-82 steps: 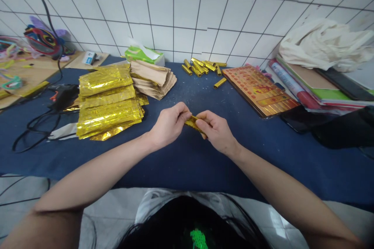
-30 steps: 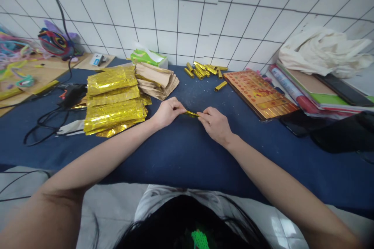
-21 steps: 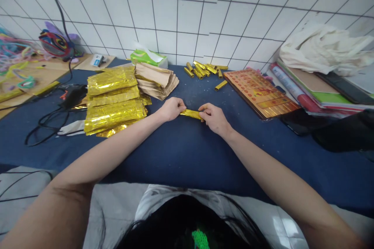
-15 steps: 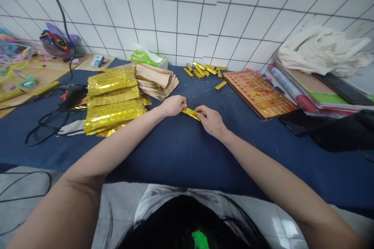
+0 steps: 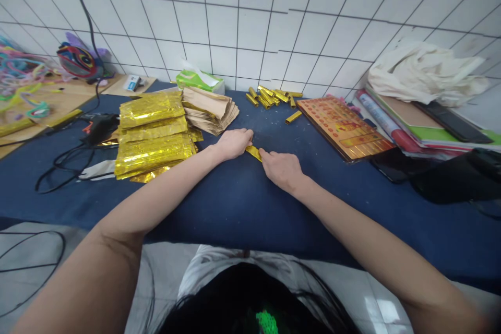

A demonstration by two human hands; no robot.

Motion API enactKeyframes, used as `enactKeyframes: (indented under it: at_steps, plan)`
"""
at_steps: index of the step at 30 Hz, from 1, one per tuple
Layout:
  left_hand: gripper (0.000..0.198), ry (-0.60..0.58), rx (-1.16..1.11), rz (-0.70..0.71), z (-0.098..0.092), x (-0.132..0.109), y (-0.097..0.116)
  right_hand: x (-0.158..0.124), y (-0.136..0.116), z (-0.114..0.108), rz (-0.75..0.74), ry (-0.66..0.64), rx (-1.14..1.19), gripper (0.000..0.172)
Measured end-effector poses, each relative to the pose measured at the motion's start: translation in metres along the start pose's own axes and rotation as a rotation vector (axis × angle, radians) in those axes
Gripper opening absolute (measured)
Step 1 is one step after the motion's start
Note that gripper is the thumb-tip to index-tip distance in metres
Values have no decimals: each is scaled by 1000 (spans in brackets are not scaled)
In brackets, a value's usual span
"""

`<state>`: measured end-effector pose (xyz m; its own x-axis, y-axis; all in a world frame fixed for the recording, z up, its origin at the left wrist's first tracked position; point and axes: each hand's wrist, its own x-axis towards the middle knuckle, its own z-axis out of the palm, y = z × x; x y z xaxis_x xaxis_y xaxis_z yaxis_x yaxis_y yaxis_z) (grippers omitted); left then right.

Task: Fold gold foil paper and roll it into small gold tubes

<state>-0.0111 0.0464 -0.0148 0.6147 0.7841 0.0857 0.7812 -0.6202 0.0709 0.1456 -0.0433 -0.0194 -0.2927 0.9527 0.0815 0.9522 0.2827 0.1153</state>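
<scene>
A narrow folded strip of gold foil paper [image 5: 254,153] lies low over the blue cloth, between my two hands. My left hand [image 5: 234,144] is closed on its far-left end, fingers bent together. At the near-right end my right hand [image 5: 282,168] grips it with thumb and fingers pressed together. Both ends of the strip are hidden under the fingers. Left of my hands spreads a stack of gold foil sheets [image 5: 152,135], with a pile of brown paper sheets [image 5: 209,109] beside it. Several rolled gold tubes [image 5: 268,97] lie near the wall, one tube [image 5: 293,117] apart from them.
A printed orange-gold board [image 5: 344,128] lies at right, before a stack of books [image 5: 415,120] topped by white cloth [image 5: 426,73]. A green tissue pack [image 5: 199,81] stands by the wall. At left are a black glue gun [image 5: 102,128], its cable and colourful craft stems [image 5: 23,70].
My right hand has slid slightly left along the strip, its fingers flatter over the end. My left hand has shifted a little right. Less of the strip shows between them.
</scene>
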Motion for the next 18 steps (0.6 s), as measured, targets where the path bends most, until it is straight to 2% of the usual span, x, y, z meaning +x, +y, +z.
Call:
enactKeyframes:
  at_steps: [3,5,7,9,10,13,18]
  plan:
    - [17,5,21,2,0,0,0,-1,0,-4,-33,-11,-9,53]
    - [17,7,28,8,0,-1,0,-2,-2,-7,-43,36,-36,57]
    - [17,8,33,15,0,-1,0,-2,-3,-8,-74,114,-65,45]
    - [17,9,36,17,-1,-1,0,-1,-4,-7,-178,179,-72,34]
    - [16,7,37,16,-1,-1,0,0,-3,-5,-247,193,-61,34]
    - [16,2,36,10,-1,-2,2,1,1,4,-387,188,2,41]
    - [18,6,37,1,0,-2,2,-2,7,13,-382,140,76,45]
